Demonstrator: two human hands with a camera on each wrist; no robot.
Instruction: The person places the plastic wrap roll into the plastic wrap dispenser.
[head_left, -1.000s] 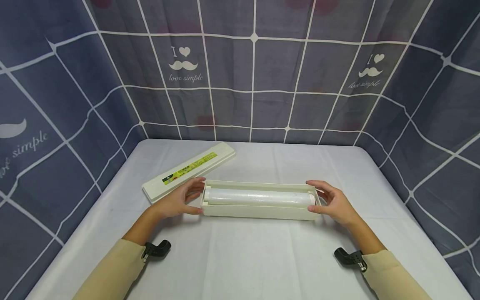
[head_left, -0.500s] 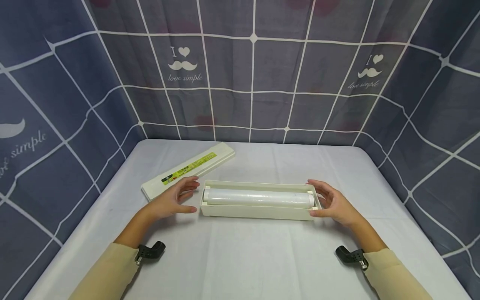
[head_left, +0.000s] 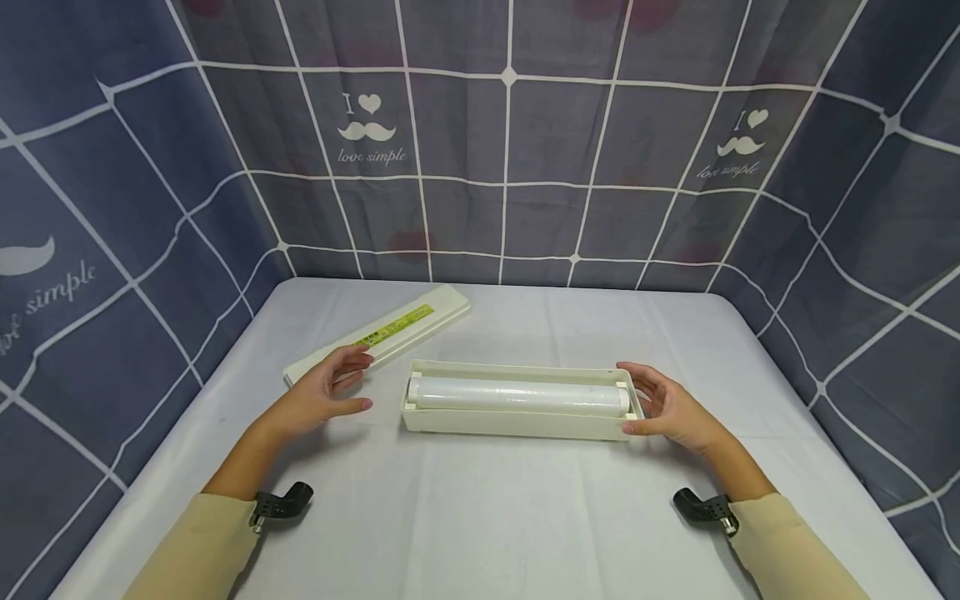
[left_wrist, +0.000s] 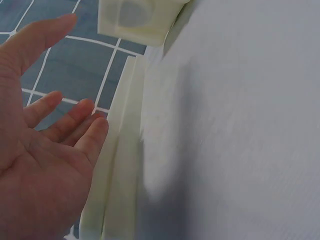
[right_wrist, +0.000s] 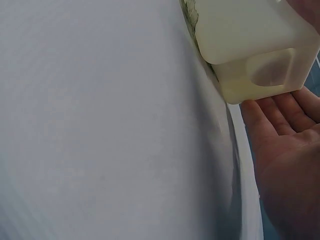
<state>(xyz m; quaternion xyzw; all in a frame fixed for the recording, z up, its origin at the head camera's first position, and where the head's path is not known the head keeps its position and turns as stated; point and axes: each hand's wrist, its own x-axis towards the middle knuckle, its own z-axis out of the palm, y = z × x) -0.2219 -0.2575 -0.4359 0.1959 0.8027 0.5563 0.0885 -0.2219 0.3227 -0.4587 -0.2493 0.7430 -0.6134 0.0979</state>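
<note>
The person's left grip (head_left: 318,397) is drawing away from the left end of the cream box (head_left: 517,424): it was touching that end a second ago, was just clear of it half a second ago, and is now hanging well apart, nearer the bench's left edge. Its thumb is standing away from loosely bent fingers, and it is holding nothing. In the head view the fingers are overlapping the lid (head_left: 408,332) and covering part of its green label (head_left: 395,325); whether they are touching it, I cannot tell.

The right grip (head_left: 670,412) is staying at the box's right end, spread just wide enough to be spanning it, with the thumb lying at the front corner and the fingers curving round behind; how firmly it is pressing is not showing.

The box is lying lengthwise near the middle of the bench (head_left: 517,517), roughly in line with the far edge, and is not shifting as the left side is being released. The white roll (head_left: 517,396) is sitting inside it. The lid is lying slantwise towards the bench's far left corner.

For the work in hand, this seems to be leaving the box in the right grip's care alone, uncovered and resting on the bench, while the left is becoming free.
</note>
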